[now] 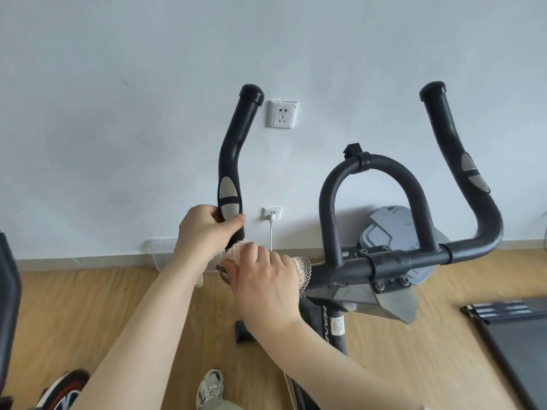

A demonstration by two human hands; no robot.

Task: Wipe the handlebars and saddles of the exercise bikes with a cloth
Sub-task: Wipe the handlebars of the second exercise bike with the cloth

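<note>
A gray shoe (210,386) stood on the wood floor (118,321) at the bottom.

Above it, the right hand (266,279) lay on a pink cloth (303,269) with a black and white net edge. Its fingers (253,254) were curled down over the cloth and squeezed it around the handlebar (340,269). The cloth sat at the left bend of the handlebar, where the bar turns up.

Just above the cloth, the left hand (204,229) held the left grip (233,143). Its fingers (231,226) were closed tight around the grip, right under the silver patch. The two hands were almost touching.

Under the handlebar, the dark post (336,327) had white letters that began with "HAN". The arm hid the other letters. A small sticker (337,325) was on the post, but its words were too small to read.

A bit farther, a black loop (370,164) rose from the middle of the handlebar. The right grip (450,137) stood up with no hand on it. A gray cover (381,229) behind the loop had marks too blurry to read.

On the wall (118,84) at the back were two white sockets. The top socket (282,113) was beside the left grip. A white plug (271,218) was in the low one.
</note>
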